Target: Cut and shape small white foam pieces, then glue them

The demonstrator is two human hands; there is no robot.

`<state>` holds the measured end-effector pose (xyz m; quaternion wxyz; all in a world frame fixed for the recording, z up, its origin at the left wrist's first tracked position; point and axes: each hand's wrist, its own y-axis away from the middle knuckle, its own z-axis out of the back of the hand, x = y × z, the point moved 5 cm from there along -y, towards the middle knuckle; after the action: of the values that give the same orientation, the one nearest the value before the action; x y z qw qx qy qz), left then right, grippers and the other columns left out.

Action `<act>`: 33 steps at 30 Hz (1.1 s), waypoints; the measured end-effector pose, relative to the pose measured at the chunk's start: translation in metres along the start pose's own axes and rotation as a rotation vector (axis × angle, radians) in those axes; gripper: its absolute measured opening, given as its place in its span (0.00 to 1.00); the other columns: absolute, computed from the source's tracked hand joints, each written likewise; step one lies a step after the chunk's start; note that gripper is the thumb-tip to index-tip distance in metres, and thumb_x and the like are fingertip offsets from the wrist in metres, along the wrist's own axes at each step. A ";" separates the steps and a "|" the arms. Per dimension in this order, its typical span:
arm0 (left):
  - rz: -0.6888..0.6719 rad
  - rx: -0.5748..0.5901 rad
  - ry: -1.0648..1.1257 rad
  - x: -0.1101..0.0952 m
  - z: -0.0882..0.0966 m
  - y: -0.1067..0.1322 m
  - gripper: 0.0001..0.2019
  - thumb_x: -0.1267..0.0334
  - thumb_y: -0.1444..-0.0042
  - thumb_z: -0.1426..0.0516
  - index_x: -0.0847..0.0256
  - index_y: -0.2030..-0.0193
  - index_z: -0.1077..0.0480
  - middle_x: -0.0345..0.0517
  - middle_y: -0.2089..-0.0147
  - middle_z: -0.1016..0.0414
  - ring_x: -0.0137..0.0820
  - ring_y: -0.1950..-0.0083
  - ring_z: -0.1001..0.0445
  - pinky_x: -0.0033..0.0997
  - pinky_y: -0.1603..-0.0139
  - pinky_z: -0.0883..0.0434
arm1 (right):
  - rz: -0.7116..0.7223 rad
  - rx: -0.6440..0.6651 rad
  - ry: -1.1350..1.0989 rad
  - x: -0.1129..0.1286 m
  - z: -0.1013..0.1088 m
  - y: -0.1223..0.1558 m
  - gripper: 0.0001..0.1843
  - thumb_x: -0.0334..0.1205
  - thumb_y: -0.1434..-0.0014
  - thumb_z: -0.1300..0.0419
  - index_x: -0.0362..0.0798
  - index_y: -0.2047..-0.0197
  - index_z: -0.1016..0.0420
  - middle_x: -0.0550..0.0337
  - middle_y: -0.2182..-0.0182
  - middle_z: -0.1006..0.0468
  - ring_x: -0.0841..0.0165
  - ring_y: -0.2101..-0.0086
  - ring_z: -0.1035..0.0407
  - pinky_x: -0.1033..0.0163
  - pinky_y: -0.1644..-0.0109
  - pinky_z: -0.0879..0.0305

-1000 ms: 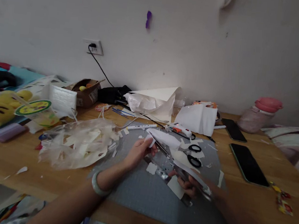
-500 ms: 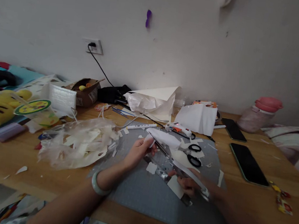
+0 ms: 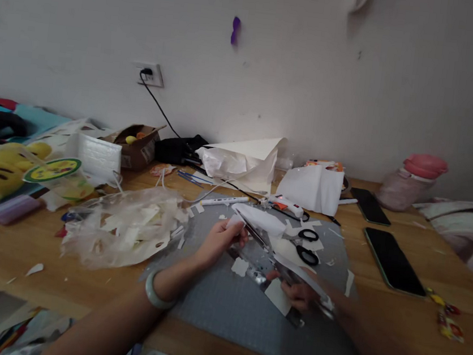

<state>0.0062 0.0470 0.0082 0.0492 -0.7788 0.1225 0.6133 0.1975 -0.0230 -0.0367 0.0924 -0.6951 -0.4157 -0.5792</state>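
Observation:
My left hand [image 3: 226, 238], a bracelet on its wrist, pinches a piece of white paper [image 3: 262, 219] above a grey cutting mat [image 3: 220, 318]. My right hand [image 3: 298, 294] is curled around a long, slim tool [image 3: 256, 231] with a dark, blade-like front part that meets the paper by my left fingertips. A pale strip along the tool partly covers the right hand, so the tool's exact kind is unclear. Below lies a flat metal strip like a ruler [image 3: 256, 275], with a pale paper scrap [image 3: 277, 296] by the right fingers. Black-handled scissors [image 3: 306, 256] rest on the mat, blades hidden.
A plastic bag of paper scraps [image 3: 128, 225] and a lidded cup [image 3: 59, 177] stand left. A glue gun [image 3: 287, 205] and white marker [image 3: 224, 200] lie behind the mat. Two phones [image 3: 393, 261] and a pink-lidded bottle [image 3: 409, 183] are at right.
Almost nothing differs. The view has shifted very slightly, and the right hand with the tool has moved a little. Both hands keep their hold.

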 end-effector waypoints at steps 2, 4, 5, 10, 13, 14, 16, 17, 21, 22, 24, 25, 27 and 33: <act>-0.005 0.003 -0.011 -0.001 0.000 0.000 0.16 0.50 0.55 0.41 0.62 0.80 0.33 0.40 0.79 0.32 0.26 0.77 0.36 0.28 0.72 0.39 | 0.028 0.048 -0.013 0.003 -0.004 0.003 0.30 0.54 0.51 0.35 0.48 0.48 0.31 0.72 0.79 0.48 0.82 0.83 0.57 0.71 0.81 0.60; -0.013 0.005 -0.022 -0.002 0.000 0.001 0.16 0.50 0.55 0.41 0.62 0.80 0.34 0.40 0.78 0.32 0.26 0.77 0.37 0.28 0.72 0.39 | 0.020 0.046 0.001 0.007 -0.008 0.005 0.30 0.53 0.50 0.35 0.48 0.48 0.32 0.72 0.79 0.47 0.81 0.82 0.56 0.71 0.81 0.60; -0.015 0.008 -0.027 -0.002 0.000 0.001 0.16 0.50 0.55 0.42 0.62 0.80 0.33 0.40 0.78 0.32 0.26 0.77 0.36 0.28 0.72 0.39 | 0.010 0.036 0.010 0.009 -0.009 0.006 0.30 0.53 0.50 0.35 0.48 0.48 0.32 0.72 0.79 0.47 0.81 0.83 0.56 0.71 0.81 0.60; -0.013 0.015 -0.015 -0.004 -0.001 0.003 0.16 0.50 0.54 0.42 0.62 0.79 0.34 0.39 0.79 0.32 0.26 0.76 0.36 0.28 0.72 0.39 | 0.009 0.020 0.030 0.016 -0.013 0.005 0.29 0.54 0.50 0.36 0.46 0.50 0.31 0.73 0.81 0.48 0.82 0.83 0.55 0.72 0.82 0.59; -0.015 0.014 0.015 -0.005 -0.003 0.003 0.16 0.51 0.55 0.41 0.62 0.79 0.34 0.38 0.79 0.33 0.26 0.77 0.37 0.28 0.73 0.39 | 0.006 0.043 -0.070 0.011 -0.010 0.001 0.30 0.56 0.56 0.34 0.47 0.53 0.29 0.74 0.81 0.48 0.83 0.85 0.58 0.72 0.84 0.62; -0.015 0.010 0.030 -0.005 -0.003 0.004 0.15 0.51 0.55 0.41 0.62 0.79 0.34 0.38 0.79 0.33 0.25 0.77 0.37 0.27 0.73 0.39 | -0.003 0.055 -0.104 0.008 -0.008 0.000 0.30 0.56 0.57 0.34 0.47 0.54 0.29 0.74 0.82 0.47 0.83 0.85 0.58 0.72 0.84 0.63; -0.017 -0.004 0.077 -0.006 -0.004 0.004 0.14 0.53 0.56 0.40 0.62 0.78 0.34 0.38 0.79 0.33 0.25 0.78 0.37 0.27 0.74 0.39 | -0.008 0.068 -0.139 0.004 -0.005 -0.001 0.31 0.57 0.57 0.35 0.48 0.54 0.29 0.72 0.81 0.45 0.83 0.86 0.58 0.71 0.85 0.64; -0.018 -0.016 0.105 -0.006 -0.004 0.004 0.14 0.53 0.56 0.40 0.62 0.77 0.34 0.37 0.79 0.33 0.24 0.78 0.37 0.26 0.75 0.39 | -0.005 0.070 -0.147 0.003 -0.004 -0.001 0.31 0.58 0.56 0.35 0.48 0.53 0.29 0.72 0.80 0.45 0.83 0.85 0.57 0.71 0.84 0.64; -0.006 -0.066 0.205 -0.007 -0.003 0.005 0.11 0.58 0.56 0.39 0.62 0.74 0.35 0.36 0.77 0.32 0.23 0.79 0.37 0.24 0.76 0.39 | 0.030 0.091 -0.188 0.005 -0.005 0.003 0.35 0.64 0.55 0.37 0.50 0.50 0.31 0.71 0.78 0.47 0.82 0.84 0.59 0.72 0.84 0.65; -0.005 -0.076 0.222 -0.006 -0.002 0.004 0.11 0.60 0.56 0.38 0.62 0.73 0.35 0.36 0.76 0.33 0.22 0.79 0.37 0.24 0.76 0.39 | 0.036 0.100 -0.195 0.006 -0.006 0.004 0.35 0.64 0.55 0.37 0.50 0.50 0.31 0.72 0.78 0.47 0.83 0.84 0.59 0.72 0.84 0.65; -0.009 -0.097 0.250 -0.006 0.000 0.003 0.11 0.62 0.57 0.38 0.61 0.73 0.36 0.35 0.76 0.33 0.22 0.79 0.37 0.23 0.76 0.39 | 0.040 0.122 -0.196 0.010 -0.010 0.004 0.34 0.64 0.54 0.38 0.50 0.51 0.31 0.72 0.78 0.48 0.83 0.84 0.59 0.73 0.84 0.64; -0.011 -0.107 0.260 -0.005 0.001 0.003 0.11 0.62 0.57 0.37 0.61 0.73 0.36 0.35 0.76 0.33 0.22 0.78 0.38 0.23 0.76 0.39 | 0.041 0.135 -0.195 0.011 -0.011 0.004 0.33 0.64 0.53 0.38 0.49 0.52 0.30 0.72 0.78 0.48 0.84 0.84 0.59 0.73 0.84 0.64; -0.011 -0.124 0.268 -0.004 0.003 0.002 0.12 0.63 0.58 0.37 0.61 0.72 0.37 0.34 0.76 0.34 0.21 0.79 0.38 0.22 0.76 0.40 | 0.042 0.155 -0.195 0.011 -0.012 0.003 0.31 0.62 0.52 0.37 0.48 0.54 0.29 0.72 0.78 0.47 0.84 0.84 0.58 0.74 0.84 0.63; -0.018 -0.134 0.271 -0.002 0.003 0.000 0.11 0.62 0.57 0.37 0.61 0.72 0.36 0.33 0.80 0.37 0.21 0.79 0.40 0.22 0.77 0.41 | 0.047 0.177 -0.235 0.003 -0.006 0.000 0.30 0.61 0.51 0.38 0.48 0.51 0.30 0.71 0.78 0.46 0.84 0.85 0.58 0.72 0.84 0.65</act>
<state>0.0027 0.0480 0.0099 -0.0145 -0.8571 0.0800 0.5087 0.1934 -0.0249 -0.0321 0.1176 -0.7568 -0.4568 -0.4525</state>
